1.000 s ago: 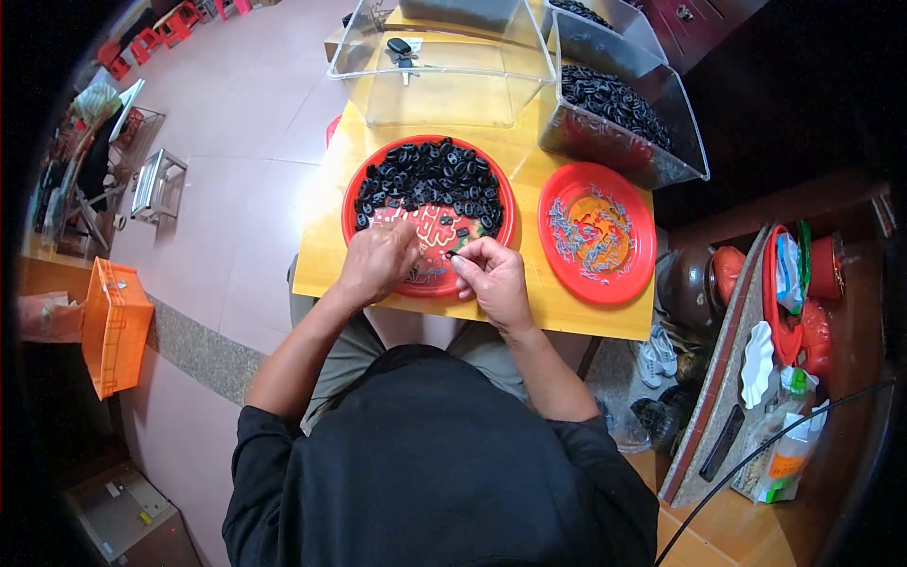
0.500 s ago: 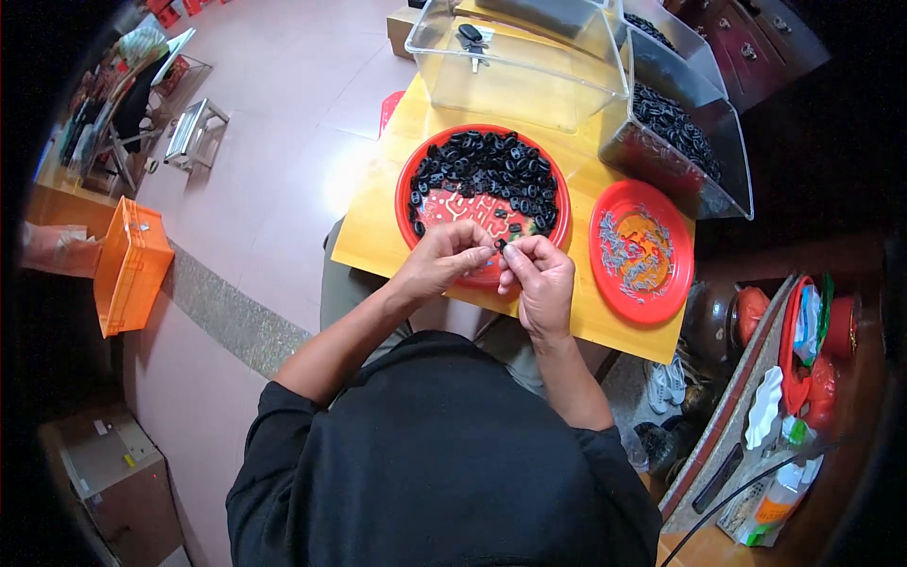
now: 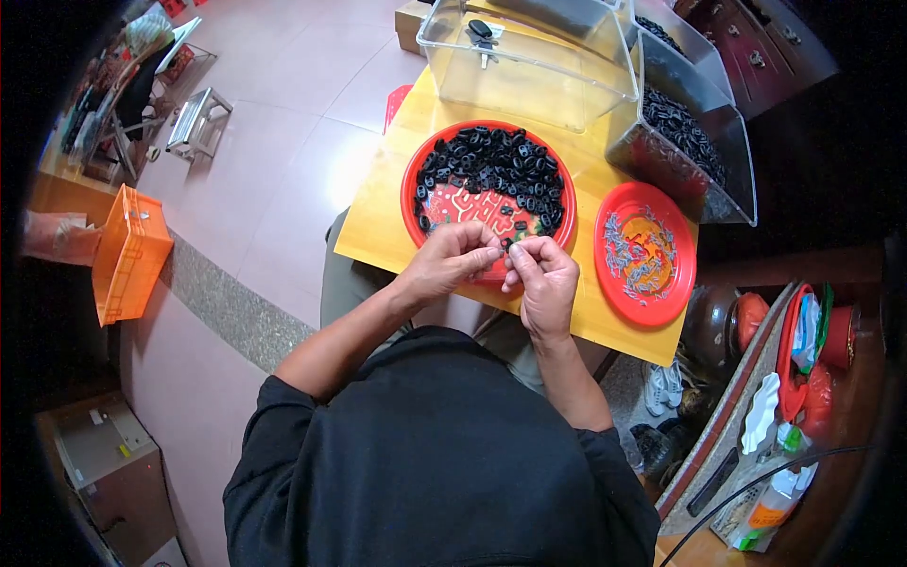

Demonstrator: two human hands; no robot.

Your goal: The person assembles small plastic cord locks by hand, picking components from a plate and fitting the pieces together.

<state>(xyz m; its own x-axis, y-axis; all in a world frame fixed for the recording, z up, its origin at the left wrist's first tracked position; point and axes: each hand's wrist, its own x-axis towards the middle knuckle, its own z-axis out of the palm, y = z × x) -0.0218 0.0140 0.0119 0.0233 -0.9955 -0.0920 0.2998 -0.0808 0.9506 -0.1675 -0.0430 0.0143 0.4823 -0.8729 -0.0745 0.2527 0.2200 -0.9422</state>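
Here, the right hand (image 3: 545,281) has its grip closed on a small black piece (image 3: 507,243), pinched between thumb and forefinger just over the near edge of a round red tray (image 3: 410,189). The left hand (image 3: 449,257) is right beside it, thumb and forefinger drawn close together at the piece; whether that grip has hold of anything, I cannot tell.

Beyond the hands, a heap of black pieces (image 3: 491,161) fills the far part of the tray and curves down both its sides, while a few lie loose on the patterned bottom nearer the fingers. To the right, apart from the tray, is a red plate (image 3: 682,283) with thin grey bits (image 3: 619,250) scattered in it. Both rest on a yellow surface (image 3: 373,222).

At the far side are a clear box (image 3: 529,90), with a black-headed key (image 3: 480,28) showing at it, and another plastic bin (image 3: 652,170) holding many more black pieces. Off to the left, an orange crate (image 3: 132,255) and a metal stool (image 3: 194,128) are well apart from the work.
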